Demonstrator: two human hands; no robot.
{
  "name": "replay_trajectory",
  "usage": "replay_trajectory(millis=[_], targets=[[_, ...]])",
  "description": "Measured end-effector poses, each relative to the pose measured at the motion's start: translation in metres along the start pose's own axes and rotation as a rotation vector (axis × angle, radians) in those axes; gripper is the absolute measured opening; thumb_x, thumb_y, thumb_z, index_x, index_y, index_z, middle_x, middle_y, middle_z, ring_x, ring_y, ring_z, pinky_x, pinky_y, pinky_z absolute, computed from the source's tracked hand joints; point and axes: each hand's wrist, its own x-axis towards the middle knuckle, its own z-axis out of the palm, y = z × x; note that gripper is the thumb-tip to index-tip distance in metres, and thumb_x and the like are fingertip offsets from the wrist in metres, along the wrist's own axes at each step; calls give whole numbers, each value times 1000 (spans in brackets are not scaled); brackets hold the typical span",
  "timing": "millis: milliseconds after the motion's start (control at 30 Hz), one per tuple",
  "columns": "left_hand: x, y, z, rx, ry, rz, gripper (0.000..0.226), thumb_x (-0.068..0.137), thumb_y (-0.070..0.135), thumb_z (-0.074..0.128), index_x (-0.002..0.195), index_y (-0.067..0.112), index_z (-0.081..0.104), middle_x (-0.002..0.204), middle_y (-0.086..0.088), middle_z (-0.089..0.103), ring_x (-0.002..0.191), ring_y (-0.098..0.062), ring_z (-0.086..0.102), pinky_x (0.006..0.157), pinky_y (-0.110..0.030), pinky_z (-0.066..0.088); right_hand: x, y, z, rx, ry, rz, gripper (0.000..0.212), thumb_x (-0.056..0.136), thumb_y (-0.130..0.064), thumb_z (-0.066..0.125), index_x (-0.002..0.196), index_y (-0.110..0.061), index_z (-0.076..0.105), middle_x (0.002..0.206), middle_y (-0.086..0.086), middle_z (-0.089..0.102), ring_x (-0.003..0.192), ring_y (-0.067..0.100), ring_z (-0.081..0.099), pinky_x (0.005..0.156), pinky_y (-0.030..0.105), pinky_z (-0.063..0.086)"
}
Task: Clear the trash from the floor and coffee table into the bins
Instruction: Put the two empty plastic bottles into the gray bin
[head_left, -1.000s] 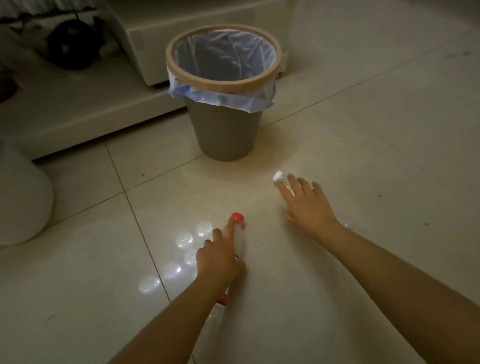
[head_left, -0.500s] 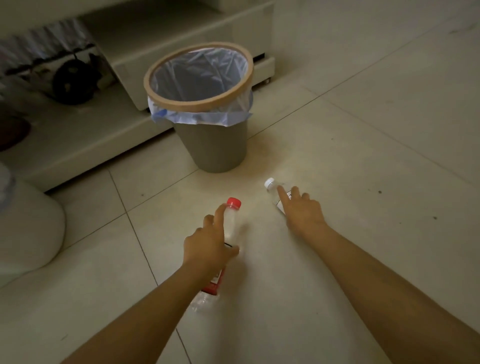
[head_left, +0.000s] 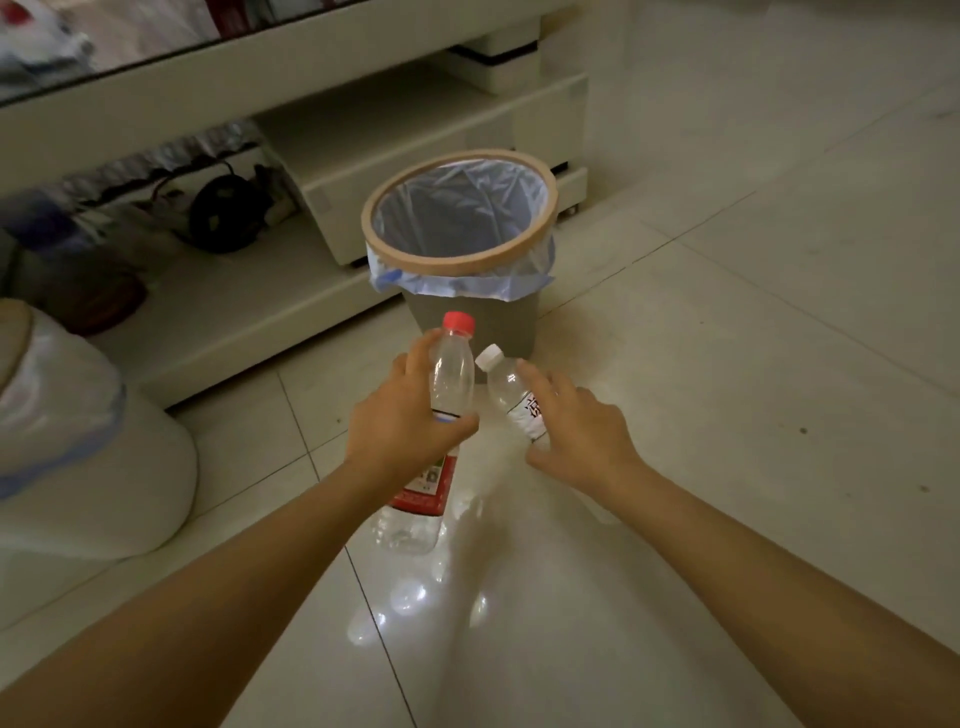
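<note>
My left hand (head_left: 402, 421) grips a clear plastic bottle with a red cap and red label (head_left: 451, 374), held off the floor with its cap pointing away from me. My right hand (head_left: 576, 436) grips a smaller clear bottle with a white cap (head_left: 506, 387), also lifted and tilted. The two bottles are side by side, almost touching. Just beyond them stands a grey bin (head_left: 540, 179) with a tan rim and a pale blue liner, its inside showing only the liner.
A white bin (head_left: 93, 478) with a bag liner sits at the left. Behind the grey bin is a white coffee table (head_left: 311, 62) with a lower shelf holding a dark round object (head_left: 223, 213). Tiled floor (head_left: 753, 364) spreads to the right.
Both hands closed on the bottles lying on the floor and lifted them up toward the grey bin. The view rose and tilted, bringing the coffee table into sight.
</note>
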Motion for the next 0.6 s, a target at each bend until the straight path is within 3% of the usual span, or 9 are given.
replay_trajectory(millis=[133, 367, 500, 600], targets=[[20, 2, -38, -163, 125, 109, 91, 67, 64, 67, 140, 45, 15, 137, 6, 49, 98, -11, 62, 68, -23, 47, 14, -30, -30, 225, 173, -17, 94, 69, -41, 67, 146, -31, 14, 130, -1, 42, 99, 23, 56, 64, 31, 47], [83, 26, -104, -242, 334, 225, 83, 70, 71, 58, 139, 42, 21, 131, 9, 52, 98, -10, 62, 76, -36, 56, 50, -66, -75, 387, 358, -90, 90, 69, -52, 62, 144, -35, 15, 132, -4, 47, 86, 12, 54, 50, 15, 32], [134, 35, -127, -289, 413, 246, 82, 72, 71, 56, 139, 39, 22, 131, 8, 53, 102, -10, 61, 78, -38, 56, 98, -73, -113, 410, 407, -34, 93, 68, -54, 68, 143, -35, 15, 137, -4, 43, 101, 17, 57, 70, 35, 52], [160, 33, -134, -420, 409, 197, 87, 73, 68, 59, 143, 34, 20, 135, 7, 51, 111, -11, 57, 87, -41, 52, 130, -81, -142, 384, 443, -5, 94, 67, -49, 74, 143, -34, 20, 132, -5, 49, 103, 17, 57, 77, 38, 52]])
